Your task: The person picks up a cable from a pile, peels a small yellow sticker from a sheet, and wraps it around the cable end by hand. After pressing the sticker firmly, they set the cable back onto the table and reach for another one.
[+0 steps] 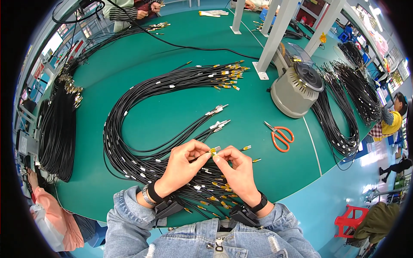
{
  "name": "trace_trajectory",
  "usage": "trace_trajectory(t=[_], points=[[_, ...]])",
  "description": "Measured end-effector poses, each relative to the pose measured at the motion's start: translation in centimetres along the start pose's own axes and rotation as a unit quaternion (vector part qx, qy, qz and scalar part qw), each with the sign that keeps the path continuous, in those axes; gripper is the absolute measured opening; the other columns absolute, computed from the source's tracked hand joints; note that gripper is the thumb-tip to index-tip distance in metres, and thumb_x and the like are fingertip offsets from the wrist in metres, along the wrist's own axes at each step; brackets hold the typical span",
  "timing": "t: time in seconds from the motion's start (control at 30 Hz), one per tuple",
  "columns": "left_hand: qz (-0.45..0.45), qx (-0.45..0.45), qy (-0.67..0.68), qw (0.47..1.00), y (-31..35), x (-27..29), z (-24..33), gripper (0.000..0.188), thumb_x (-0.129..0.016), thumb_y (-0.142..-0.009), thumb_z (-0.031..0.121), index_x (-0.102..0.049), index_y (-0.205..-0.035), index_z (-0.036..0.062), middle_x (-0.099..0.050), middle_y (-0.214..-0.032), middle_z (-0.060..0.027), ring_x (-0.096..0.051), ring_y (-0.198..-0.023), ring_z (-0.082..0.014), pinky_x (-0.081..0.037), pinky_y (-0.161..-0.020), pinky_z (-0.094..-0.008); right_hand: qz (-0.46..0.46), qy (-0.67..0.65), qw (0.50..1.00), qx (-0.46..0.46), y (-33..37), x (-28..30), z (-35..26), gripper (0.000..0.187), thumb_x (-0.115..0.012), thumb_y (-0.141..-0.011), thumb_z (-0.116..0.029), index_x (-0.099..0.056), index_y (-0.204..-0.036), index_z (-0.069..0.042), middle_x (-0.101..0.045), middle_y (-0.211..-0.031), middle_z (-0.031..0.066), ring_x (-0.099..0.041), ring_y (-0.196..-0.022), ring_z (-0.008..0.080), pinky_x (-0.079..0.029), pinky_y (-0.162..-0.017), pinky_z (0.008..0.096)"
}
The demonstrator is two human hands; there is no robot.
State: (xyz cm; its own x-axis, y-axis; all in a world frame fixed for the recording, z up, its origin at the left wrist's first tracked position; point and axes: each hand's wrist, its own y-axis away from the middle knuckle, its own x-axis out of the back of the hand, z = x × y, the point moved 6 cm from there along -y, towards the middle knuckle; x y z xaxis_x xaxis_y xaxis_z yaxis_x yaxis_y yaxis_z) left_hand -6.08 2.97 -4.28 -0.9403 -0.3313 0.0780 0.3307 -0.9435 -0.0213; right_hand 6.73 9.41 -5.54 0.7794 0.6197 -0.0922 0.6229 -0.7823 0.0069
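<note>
One cable end (214, 150), tipped with a small yellow and silver piece, is pinched between both hands just above the near edge of the green table (172, 112). The left hand (183, 165) is closed on it with thumb and forefinger from the left, and the right hand (236, 170) is closed on the same tip from the right, so the fingertips nearly meet. It seems that a yellow label or sleeve is being fitted on the connector, though the piece is too small to be sure. For the next move a steady grip and fine alignment of the tip would be needed. Under the wrists a fan of black cables (142, 159) is spread, many ends already carrying yellow pieces. A larger looped bundle (180, 79) lies farther back. Orange scissors (282, 136) are placed to the right, well apart, and a grey round machine (297, 88) stands behind them.
</note>
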Motion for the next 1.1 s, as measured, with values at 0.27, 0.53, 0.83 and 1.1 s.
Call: trace_trajectory(t=[0.27,0.53,0.83,1.1], points=[[0.052,-0.093,-0.162,0.981,0.4,-0.1,1.2,0.008,-0.066,-0.079,-0.002,-0.059,-0.084,-0.0031,-0.06,-0.077,-0.0043,-0.06,-0.067,-0.0073,-0.049,-0.058,-0.0186,0.0,-0.004,1.0,0.025,0.1,0.0,-0.3,0.005,-0.063,-0.083,-0.002,-0.06,-0.085,0.001,-0.058,-0.083,0.001,-0.051,-0.077,0.0072,-0.042,-0.072,0.0224],[0.057,-0.099,-0.142,0.983,0.5,-0.1,1.4,0.008,-0.066,-0.079,-0.002,-0.059,-0.083,-0.0033,-0.059,-0.074,-0.0038,-0.06,-0.066,-0.007,-0.048,-0.057,-0.0183,0.003,0.0,1.0,0.01,0.1,0.2,0.2,0.004,-0.063,-0.082,-0.002,-0.06,-0.084,0.001,-0.058,-0.081,0.0007,-0.052,-0.075,0.0069,-0.042,-0.071,0.0225],[0.046,-0.122,-0.146,0.981,0.5,-0.3,1.9,0.012,-0.064,-0.08,-0.001,-0.064,-0.093,-0.0029,-0.056,-0.075,-0.0039,-0.055,-0.058,-0.0063,-0.045,-0.053,-0.0177,0.01,0.004,1.0,-0.001,0.0,0.2,0.4,0.004,-0.063,-0.082,-0.002,-0.06,-0.084,0.001,-0.059,-0.081,0.0006,-0.052,-0.074,0.0064,-0.042,-0.07,0.0215],[0.009,-0.101,-0.108,0.989,0.5,-0.3,1.4,0.011,-0.06,-0.084,0.001,-0.063,-0.093,-0.0044,-0.055,-0.074,-0.0043,-0.052,-0.055,-0.0058,-0.04,-0.047,-0.0183,0.025,0.014,0.999,0.024,0.0,0.2,0.3,0.008,-0.064,-0.081,-0.006,-0.061,-0.08,0.001,-0.057,-0.075,0.0001,-0.051,-0.068,0.006,-0.042,-0.063,0.021]])
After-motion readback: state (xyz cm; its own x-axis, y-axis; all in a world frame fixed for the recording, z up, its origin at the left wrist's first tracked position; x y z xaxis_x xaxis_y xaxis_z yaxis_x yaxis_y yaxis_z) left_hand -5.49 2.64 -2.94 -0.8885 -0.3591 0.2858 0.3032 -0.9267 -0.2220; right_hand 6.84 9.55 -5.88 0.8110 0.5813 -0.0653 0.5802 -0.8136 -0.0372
